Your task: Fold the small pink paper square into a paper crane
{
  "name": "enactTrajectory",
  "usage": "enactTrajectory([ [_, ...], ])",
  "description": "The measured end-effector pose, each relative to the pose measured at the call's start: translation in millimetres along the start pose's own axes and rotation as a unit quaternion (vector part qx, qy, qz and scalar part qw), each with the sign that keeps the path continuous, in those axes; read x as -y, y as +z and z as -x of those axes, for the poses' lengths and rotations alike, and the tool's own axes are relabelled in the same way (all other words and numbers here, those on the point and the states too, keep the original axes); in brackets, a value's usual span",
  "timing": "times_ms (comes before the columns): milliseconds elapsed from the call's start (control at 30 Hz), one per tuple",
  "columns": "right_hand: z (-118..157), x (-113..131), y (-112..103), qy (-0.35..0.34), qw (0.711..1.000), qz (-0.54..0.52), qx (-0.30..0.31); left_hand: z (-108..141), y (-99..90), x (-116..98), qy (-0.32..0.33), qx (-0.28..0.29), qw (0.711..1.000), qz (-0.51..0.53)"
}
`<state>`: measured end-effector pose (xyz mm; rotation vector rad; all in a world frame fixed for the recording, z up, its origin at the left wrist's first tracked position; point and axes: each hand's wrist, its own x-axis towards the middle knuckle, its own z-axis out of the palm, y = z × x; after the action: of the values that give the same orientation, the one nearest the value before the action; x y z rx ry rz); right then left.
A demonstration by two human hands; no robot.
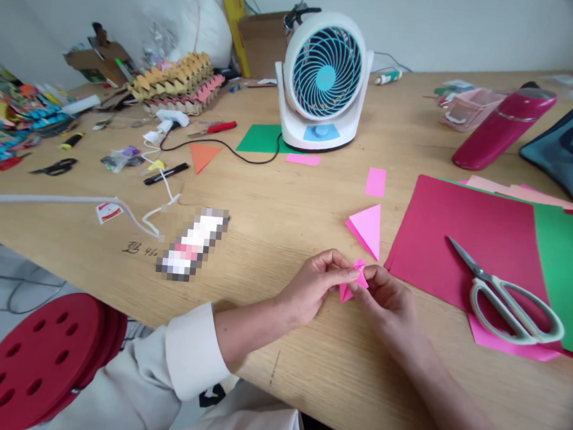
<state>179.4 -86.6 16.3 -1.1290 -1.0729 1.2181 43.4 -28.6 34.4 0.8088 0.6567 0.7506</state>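
Observation:
A small folded piece of bright pink paper is pinched between my two hands, just above the wooden table. My left hand grips its left side with thumb and fingers closed. From the right, my right hand holds the same paper between thumb and forefinger; part of the paper is hidden behind the fingertips. Just beyond my hands lies a lighter pink folded triangle. A small pink rectangle of paper lies farther back.
Scissors rest on red paper sheets at right, beside green paper. A pink bottle and a white fan stand behind. A phone lies at left, past which are a marker and a cable.

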Motion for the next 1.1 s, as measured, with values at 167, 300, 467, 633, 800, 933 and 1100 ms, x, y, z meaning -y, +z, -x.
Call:
enactTrajectory([
  [167,0.8,5.0,0.8,-0.002,1.000,-0.001,0.011,0.8,-1.1,0.7,0.004,-0.003,1.000,-0.011],
  [300,0.5,5.9,2.7,-0.006,1.000,0.003,0.013,0.1,-2.6,2.7,-0.007,-0.005,1.000,-0.022],
  [467,1.5,2.0,1.6,0.020,0.999,0.028,0.003,-2.6,-5.0,3.4,0.036,-0.018,0.994,-0.100],
  [633,3.2,4.4,-0.6,0.028,0.997,0.067,-0.011,-2.2,-4.7,1.3,0.046,-0.010,0.992,-0.116],
  [800,4.1,5.3,-1.4,0.030,0.995,0.087,-0.024,-1.2,-4.9,1.1,0.052,0.002,0.989,-0.135],
  [933,4.7,4.2,-1.9,0.029,0.994,0.102,-0.026,-2.1,-8.2,1.3,0.095,-0.019,0.972,-0.212],
  [1100,5.6,1.7,-3.1,0.023,0.993,0.112,-0.034,-0.6,-7.0,1.5,0.088,-0.009,0.969,-0.229],
])
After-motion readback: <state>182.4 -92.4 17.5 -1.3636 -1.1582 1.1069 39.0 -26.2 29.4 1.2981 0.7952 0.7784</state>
